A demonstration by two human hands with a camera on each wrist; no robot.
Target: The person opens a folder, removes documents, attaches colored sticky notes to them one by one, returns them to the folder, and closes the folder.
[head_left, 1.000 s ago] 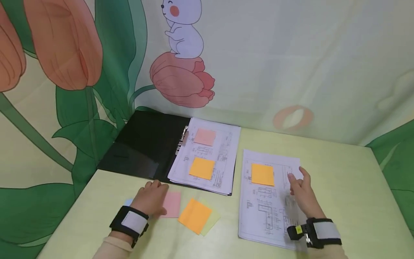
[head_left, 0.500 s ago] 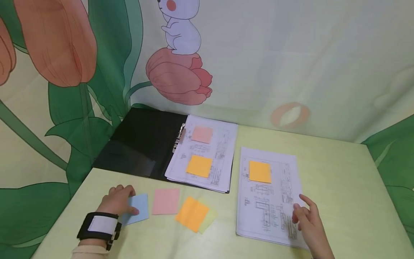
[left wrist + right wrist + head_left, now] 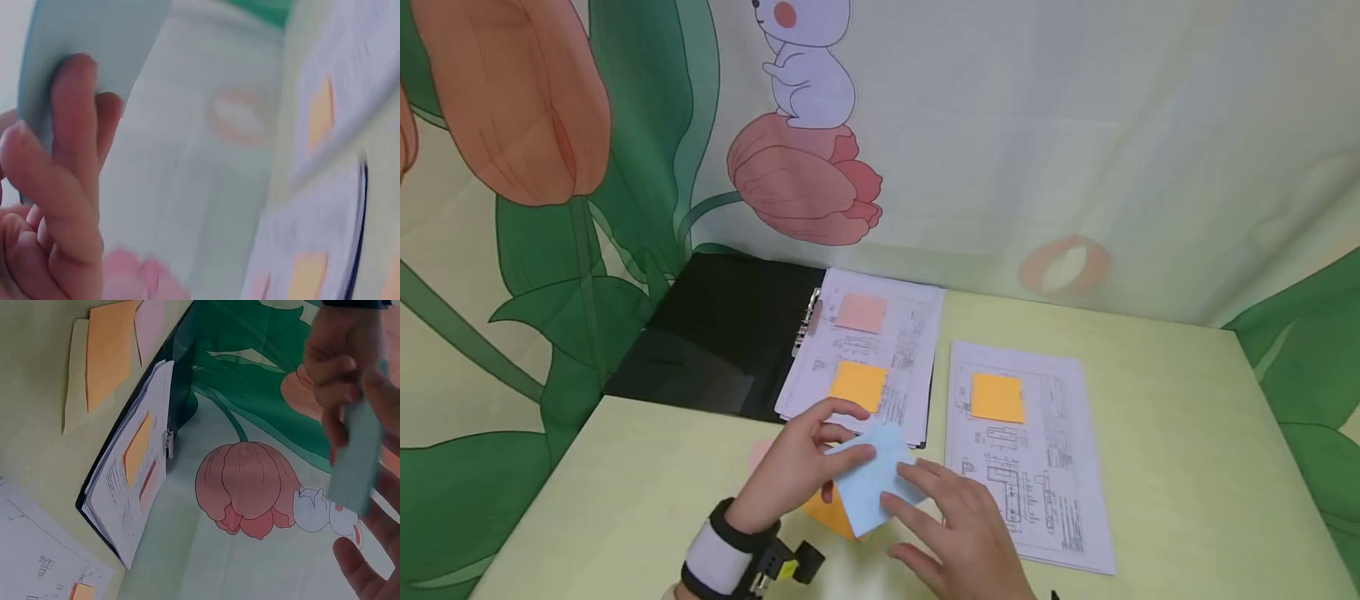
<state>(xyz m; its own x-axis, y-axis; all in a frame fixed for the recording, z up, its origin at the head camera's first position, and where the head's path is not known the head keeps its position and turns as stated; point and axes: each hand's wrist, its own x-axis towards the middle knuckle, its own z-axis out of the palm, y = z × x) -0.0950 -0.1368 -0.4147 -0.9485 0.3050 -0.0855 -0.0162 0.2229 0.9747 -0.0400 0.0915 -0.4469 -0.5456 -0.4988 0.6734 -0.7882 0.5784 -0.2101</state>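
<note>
My left hand (image 3: pixel 790 471) pinches a blue sticky note (image 3: pixel 868 492) by its left side, thumb on the near face. The left wrist view shows the fingers (image 3: pixel 75 119) against the other face of the blue sheet. Tilted, the note is held up over the front of the table and partly covers an orange sticky note (image 3: pixel 827 512). At its right edge is my right hand (image 3: pixel 966 537), two fingertips overlapping the note and the thumb standing apart from it. A pink sticky note (image 3: pixel 759 455) lies mostly hidden behind the left hand.
Behind the hands lies an open black binder (image 3: pixel 722 333) with printed drawings (image 3: pixel 910 333) bearing a pink and an orange note. To its right is a loose paper stack (image 3: pixel 1052 450) with one orange note (image 3: pixel 997 397). A patterned cloth (image 3: pixel 970 150) hangs at the back.
The left hand has picked the blue sticky note off the table at the left and carried it right and up. The right hand has moved left from the loose papers to meet it.
</note>
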